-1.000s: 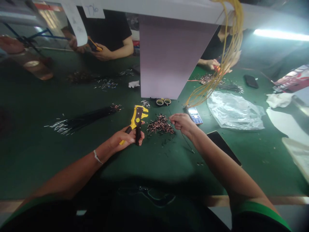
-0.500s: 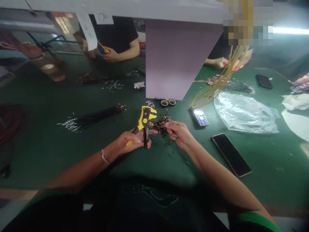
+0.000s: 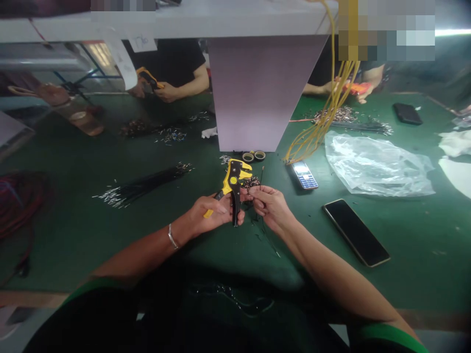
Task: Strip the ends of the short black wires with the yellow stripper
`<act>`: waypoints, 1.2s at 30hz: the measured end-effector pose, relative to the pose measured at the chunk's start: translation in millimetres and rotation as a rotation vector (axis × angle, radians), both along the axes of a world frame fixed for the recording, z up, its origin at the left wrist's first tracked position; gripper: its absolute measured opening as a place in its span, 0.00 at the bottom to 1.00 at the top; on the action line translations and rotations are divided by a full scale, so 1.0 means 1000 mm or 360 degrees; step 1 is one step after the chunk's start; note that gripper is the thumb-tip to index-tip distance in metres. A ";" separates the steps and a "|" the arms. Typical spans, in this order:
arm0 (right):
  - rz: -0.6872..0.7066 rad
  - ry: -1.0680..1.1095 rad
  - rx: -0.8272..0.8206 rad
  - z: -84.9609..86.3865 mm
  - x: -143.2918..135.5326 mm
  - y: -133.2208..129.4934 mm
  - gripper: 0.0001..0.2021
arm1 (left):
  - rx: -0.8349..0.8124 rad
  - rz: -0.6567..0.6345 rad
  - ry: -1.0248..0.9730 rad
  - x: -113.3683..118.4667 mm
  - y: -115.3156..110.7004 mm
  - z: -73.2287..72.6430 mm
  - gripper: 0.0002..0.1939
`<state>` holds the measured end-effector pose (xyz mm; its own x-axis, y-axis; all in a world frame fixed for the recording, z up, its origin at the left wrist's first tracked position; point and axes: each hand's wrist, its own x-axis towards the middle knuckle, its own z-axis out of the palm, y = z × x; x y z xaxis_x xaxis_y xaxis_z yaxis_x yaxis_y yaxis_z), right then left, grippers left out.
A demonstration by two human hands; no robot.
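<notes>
My left hand [image 3: 217, 212] is wrapped round the handles of yellow-and-black wire strippers [image 3: 234, 182], whose jaws point up and to the right. Close beside it, my right hand [image 3: 270, 203] pinches a thin black wire [image 3: 267, 233]. One end of this wire sticks up above my fingers, and the rest hangs down toward the table. Behind and between my hands lies a heap of wire ends with coppery tips [image 3: 251, 183], partly hidden by the tool and fingers. A bundle of black wires [image 3: 147, 185] with silvery tips rests on the green table to the left.
Two tape rolls [image 3: 253, 156] lie before a pale upright panel [image 3: 253, 93]. On the right are a keypad phone [image 3: 304, 175], a dark smartphone [image 3: 356, 233] and a clear plastic bag [image 3: 379, 166]. Yellow wires [image 3: 324, 117] hang down. Across the table, co-workers' hands [image 3: 167, 91] hold tools.
My left hand has moved right with the wire strippers, closer to my right hand. The black wire's upper end now stands higher above my right fingers. The view has shifted slightly.
</notes>
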<state>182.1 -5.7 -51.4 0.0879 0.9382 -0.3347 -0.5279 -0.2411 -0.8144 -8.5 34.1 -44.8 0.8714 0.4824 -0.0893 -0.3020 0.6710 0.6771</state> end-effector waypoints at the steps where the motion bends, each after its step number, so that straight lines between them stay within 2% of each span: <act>1: -0.0007 -0.0001 0.0004 0.000 0.000 0.000 0.10 | 0.0008 0.0005 0.0000 0.001 0.000 0.001 0.30; 5: 0.0002 -0.0029 0.0027 -0.001 -0.001 0.000 0.11 | 0.0026 0.0040 0.0005 0.000 0.001 0.002 0.29; 11: 0.0030 -0.0058 0.0040 0.001 -0.002 -0.001 0.10 | 0.0007 -0.0012 -0.0026 -0.003 0.002 -0.004 0.27; 16: -0.0028 -0.0146 0.0071 0.003 -0.003 -0.002 0.10 | 0.0013 0.0012 -0.0001 -0.005 0.001 -0.005 0.28; 22: 0.0028 -0.0212 0.0090 0.006 -0.006 -0.005 0.10 | 0.0071 -0.0040 0.0034 -0.007 0.001 -0.004 0.30; 28: -0.0063 -0.0172 0.0033 0.008 -0.008 -0.009 0.10 | 0.0185 0.0093 0.0102 -0.014 0.009 -0.003 0.32; 33: 0.0158 -0.0140 -0.0071 0.008 -0.013 -0.013 0.09 | 0.0232 0.0111 0.0119 -0.017 0.012 -0.004 0.34; 36: 0.0212 -0.0081 -0.0125 0.009 -0.014 -0.013 0.09 | 0.0221 0.0077 0.0112 -0.014 0.009 -0.007 0.35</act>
